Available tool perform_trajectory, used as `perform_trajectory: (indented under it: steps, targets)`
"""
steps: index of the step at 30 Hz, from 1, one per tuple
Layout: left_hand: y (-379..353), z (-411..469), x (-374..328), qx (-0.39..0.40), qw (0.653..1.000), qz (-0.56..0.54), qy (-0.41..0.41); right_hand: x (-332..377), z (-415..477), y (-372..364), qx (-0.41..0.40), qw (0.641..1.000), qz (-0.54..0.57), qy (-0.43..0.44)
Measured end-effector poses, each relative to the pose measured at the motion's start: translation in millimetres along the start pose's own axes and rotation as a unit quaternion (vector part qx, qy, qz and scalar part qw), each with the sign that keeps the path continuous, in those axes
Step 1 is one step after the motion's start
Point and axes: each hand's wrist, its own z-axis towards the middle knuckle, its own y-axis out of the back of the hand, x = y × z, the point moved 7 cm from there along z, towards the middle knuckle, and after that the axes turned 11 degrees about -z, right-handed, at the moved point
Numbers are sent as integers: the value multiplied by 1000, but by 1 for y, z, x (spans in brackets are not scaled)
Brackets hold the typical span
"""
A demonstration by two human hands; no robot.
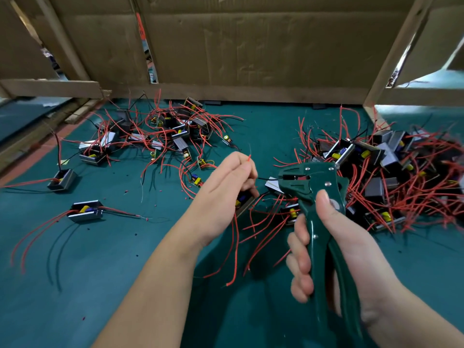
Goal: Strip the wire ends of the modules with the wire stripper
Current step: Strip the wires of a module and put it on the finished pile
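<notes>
1. While the right hand (334, 247) curls its fingers and thumb round the two handles of the green wire stripper (313, 187), the tool stands upright above the green mat (100, 272), its head pointing toward the left hand (226, 187).
2. The left hand has its fingers curled round a held module (242, 202), which peeks out below them. Between thumb and forefinger it pinches a red wire (249, 158), whose tip sticks up above the knuckles.
3. A black wire (263, 178) runs from the left hand's fingers across the short gap into the stripper's head; whether the jaws are clamped on it cannot be told.
4. More red leads hang from under the left hand down toward the mat.
5. A large pile of modules (401, 172), tangled in red leads, lies on the mat just behind and to the right of the stripper.
6. A second pile (170, 131) lies farther back, left of centre, near the cardboard wall (251, 46).
7. Two single modules, one nearer (85, 210) and one farther (61, 179), lie apart on the left of the mat, leads trailing.
</notes>
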Motion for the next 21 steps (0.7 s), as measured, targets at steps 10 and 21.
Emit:
perform_trajectory:
  steps: [10,21]
  targets:
    - [10,3,-2,-3,1000,5,8,27,-14,6,81,992,82,47]
    - [1,0,-5,23,989,144,-18,-2,-19,-24,274,960,28,-55]
